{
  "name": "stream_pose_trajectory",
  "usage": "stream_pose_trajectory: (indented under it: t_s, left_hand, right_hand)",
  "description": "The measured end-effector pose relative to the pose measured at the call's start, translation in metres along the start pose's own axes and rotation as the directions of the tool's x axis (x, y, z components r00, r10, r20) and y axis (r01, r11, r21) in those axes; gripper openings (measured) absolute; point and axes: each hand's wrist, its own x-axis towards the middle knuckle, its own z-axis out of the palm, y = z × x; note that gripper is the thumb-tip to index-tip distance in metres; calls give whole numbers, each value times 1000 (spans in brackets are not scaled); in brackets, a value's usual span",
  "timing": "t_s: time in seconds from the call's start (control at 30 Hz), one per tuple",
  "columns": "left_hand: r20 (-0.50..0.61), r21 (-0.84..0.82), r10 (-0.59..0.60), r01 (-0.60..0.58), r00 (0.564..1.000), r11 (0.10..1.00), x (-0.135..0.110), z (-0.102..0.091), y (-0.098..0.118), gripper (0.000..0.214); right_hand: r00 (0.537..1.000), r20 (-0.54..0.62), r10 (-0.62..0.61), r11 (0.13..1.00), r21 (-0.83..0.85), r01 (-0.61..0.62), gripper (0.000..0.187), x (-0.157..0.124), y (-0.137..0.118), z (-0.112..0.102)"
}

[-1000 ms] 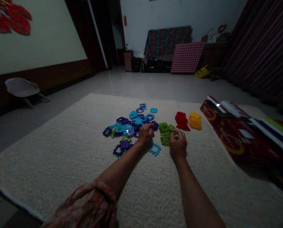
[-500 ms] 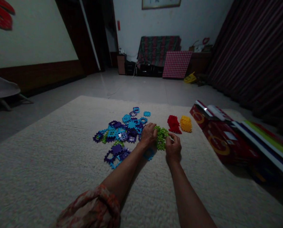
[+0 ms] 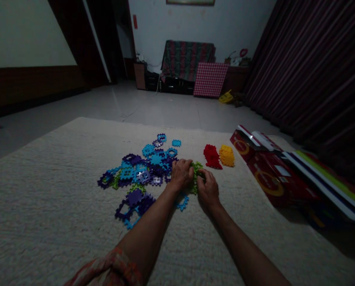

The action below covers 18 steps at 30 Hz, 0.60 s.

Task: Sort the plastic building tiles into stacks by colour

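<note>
Between my two hands stands a bunch of green notched plastic building pieces (image 3: 196, 167). My left hand (image 3: 182, 174) presses on its left side with fingers curled, the fingertips partly hidden. From the right, my right hand (image 3: 207, 190) closes its bent fingers on the same pieces. To the left of my left hand spreads a loose heap of purple and blue interlocking pieces (image 3: 156, 159), with some green ones among them. One blue frame piece (image 3: 182, 203) lies just below my hands. Beyond them to the right are a red stack (image 3: 211, 156) and a yellow stack (image 3: 226, 155).
The pieces lie on a beige textured mat (image 3: 61, 167) on the tiled floor. Red boxes (image 3: 280, 178) and a pile of flat coloured boards (image 3: 329, 178) line the right side. A dark curtain (image 3: 308, 71) hangs behind them.
The camera view has shifted slightly right. My hands have drawn closer together around the green pieces, and my right hand covers more of them.
</note>
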Motion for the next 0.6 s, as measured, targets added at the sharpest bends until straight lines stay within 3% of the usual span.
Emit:
stream_pose_trajectory:
  t_s: [0.17, 0.33, 0.5, 0.6]
  left_hand:
    - [-29, 1, -34, 34, 999, 999, 2, -1, -7, 25]
    - [-28, -51, 7, -8, 1000, 999, 3, 5, -6, 30]
    - [-16, -66, 64, -65, 998, 996, 3, 11, -6, 39]
    - [-22, -112, 96, -98, 995, 989, 3, 18, -7, 40]
  right_hand:
    - [987, 130, -96, 995, -4, 98, 25, 7, -1, -11]
    - [965, 212, -153, 983, -70, 171, 36, 31, 10, -19]
    - [894, 438, -92, 977, -135, 167, 41, 53, 14, -22]
    - [905, 420, -67, 970, -184, 157, 40, 50, 13, -21]
